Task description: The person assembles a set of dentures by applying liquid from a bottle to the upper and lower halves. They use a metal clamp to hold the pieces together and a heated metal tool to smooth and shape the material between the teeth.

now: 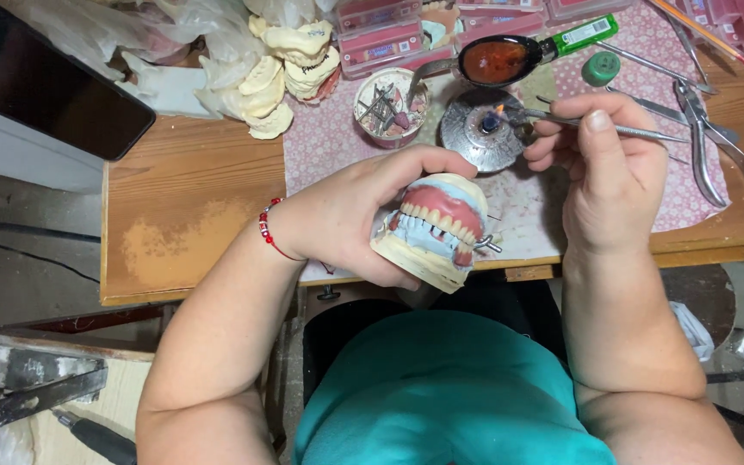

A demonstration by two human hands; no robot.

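My left hand point(363, 211) grips a dental model point(437, 228): cream plaster casts with pink wax gums and a row of teeth, held above the table's front edge. My right hand point(600, 168) pinches a thin metal wax tool point(639, 131), its tip held over the small flame of a round metal burner point(484, 129). A red bead bracelet sits on my left wrist.
A wooden table point(182, 215) with a pink patterned mat holds a spoon of melted red wax point(497, 60), a green lighter point(587, 34), a cup of burs point(387, 103), plaster casts point(290, 69), pliers point(708, 138), pink boxes and a dark tablet point(36, 77).
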